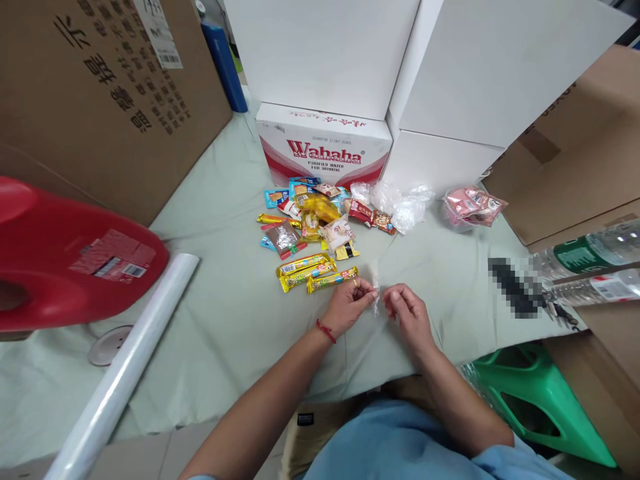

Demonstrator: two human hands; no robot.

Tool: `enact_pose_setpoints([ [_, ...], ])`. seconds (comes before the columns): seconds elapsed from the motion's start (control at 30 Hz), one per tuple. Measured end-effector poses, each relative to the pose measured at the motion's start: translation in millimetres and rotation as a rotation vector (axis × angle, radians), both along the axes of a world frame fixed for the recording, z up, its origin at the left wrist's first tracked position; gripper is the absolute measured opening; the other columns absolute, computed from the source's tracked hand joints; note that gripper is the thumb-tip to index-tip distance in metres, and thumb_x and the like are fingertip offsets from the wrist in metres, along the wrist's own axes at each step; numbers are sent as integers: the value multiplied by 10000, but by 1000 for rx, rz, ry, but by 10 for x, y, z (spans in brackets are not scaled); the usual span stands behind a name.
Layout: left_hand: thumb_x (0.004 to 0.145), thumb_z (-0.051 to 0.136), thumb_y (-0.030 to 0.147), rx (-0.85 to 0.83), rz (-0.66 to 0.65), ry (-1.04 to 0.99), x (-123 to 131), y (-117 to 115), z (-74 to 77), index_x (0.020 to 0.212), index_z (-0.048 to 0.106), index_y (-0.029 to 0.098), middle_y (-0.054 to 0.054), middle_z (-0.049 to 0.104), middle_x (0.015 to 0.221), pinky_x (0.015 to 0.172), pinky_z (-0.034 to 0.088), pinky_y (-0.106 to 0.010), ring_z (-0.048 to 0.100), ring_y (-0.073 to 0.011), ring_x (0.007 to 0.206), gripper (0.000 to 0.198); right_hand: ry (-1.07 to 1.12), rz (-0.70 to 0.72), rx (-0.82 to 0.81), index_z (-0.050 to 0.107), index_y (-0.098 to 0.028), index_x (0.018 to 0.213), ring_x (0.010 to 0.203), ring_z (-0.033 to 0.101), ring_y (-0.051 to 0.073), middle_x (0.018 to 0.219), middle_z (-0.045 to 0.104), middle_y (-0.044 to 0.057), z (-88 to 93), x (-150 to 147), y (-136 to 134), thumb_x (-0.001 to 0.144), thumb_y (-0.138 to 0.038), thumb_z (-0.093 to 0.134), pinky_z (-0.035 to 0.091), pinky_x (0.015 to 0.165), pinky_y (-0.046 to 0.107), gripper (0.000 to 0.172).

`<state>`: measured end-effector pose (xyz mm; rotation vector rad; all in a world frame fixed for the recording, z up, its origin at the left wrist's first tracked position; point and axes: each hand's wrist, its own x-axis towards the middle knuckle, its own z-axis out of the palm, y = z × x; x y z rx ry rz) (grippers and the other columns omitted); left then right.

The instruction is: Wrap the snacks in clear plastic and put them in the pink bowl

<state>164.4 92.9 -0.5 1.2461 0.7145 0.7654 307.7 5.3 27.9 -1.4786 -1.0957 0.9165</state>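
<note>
My left hand, with a red string bracelet on its wrist, pinches a thin strip of crumpled clear plastic between thumb and forefinger. Just right of that strip is my right hand, its fingers curled together; whatever may be in them is too small to make out. Beyond my left hand lie three snack bars in yellow wrappers. Behind these is a heap of small wrapped snacks in several colours. Crumpled clear plastic bags lie against the heap's right side.
A Wahaha carton and white boxes stand at the back. Pink packets sit farther right, near plastic bottles and keys. At left are a red container, a plastic roll and a cardboard box.
</note>
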Motion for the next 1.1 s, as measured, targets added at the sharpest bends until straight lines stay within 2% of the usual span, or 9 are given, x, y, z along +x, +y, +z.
enact_pose_setpoints([
  [0.07,800,733,441,148,1,62,0,-33,7,752,632,178,16,560,686,580,365,-245,462,-99,598,286,15,-76,13,645,-244,876,651,512,151,715,565,-17,13,1,49,938,-508,636,417,605,261,271],
  [0.17,818,708,380,261,-20,67,0,-76,24,719,616,182,21,530,684,567,352,-242,450,-93,588,240,-53,-56,32,682,-237,850,789,568,174,834,619,16,27,1,113,886,-470,709,445,683,268,238],
  [0.23,796,726,397,209,-33,35,1,-87,32,732,606,183,24,531,689,561,358,-239,453,-92,589,254,-54,-58,20,687,-233,827,769,556,170,810,614,13,30,-1,132,888,-463,704,436,680,267,239],
  [0.4,844,644,577,-110,-28,-62,16,-58,23,752,520,197,56,493,597,495,342,-219,445,-73,502,409,42,-50,-21,649,-235,808,644,482,151,690,559,-19,19,-23,121,879,-501,699,397,616,263,280],
  [0.53,768,741,601,-210,57,-110,40,-30,-1,935,504,212,81,539,682,411,293,-190,457,-43,421,485,51,35,-16,615,-235,794,668,511,156,711,572,-14,16,-58,118,886,-541,687,417,645,270,328],
  [0.7,681,826,581,-214,26,-117,63,-21,-40,952,553,187,57,579,736,409,349,-200,487,-49,436,550,131,71,-36,590,-242,852,709,578,171,720,619,-9,-32,-71,128,910,-598,640,467,705,292,364],
  [0.8,701,811,572,-172,29,-111,67,-23,-59,889,581,181,45,582,677,460,391,-213,503,-75,499,490,137,-19,-31,605,-244,872,650,536,150,730,608,-19,-63,-45,143,885,-582,680,449,640,270,347],
  [0.97,768,749,537,-111,63,-73,45,-9,-31,800,604,176,61,508,596,506,347,-219,438,-73,509,390,146,-55,-23,653,-232,813,610,487,128,709,578,-28,-33,20,152,831,-507,750,418,598,252,292],
  [1.1,778,709,435,-143,103,-102,6,24,28,758,569,196,57,506,630,556,355,-230,436,-81,552,278,373,-83,-71,644,-227,780,696,555,147,797,619,-2,48,74,133,775,-444,782,499,666,278,257],
])
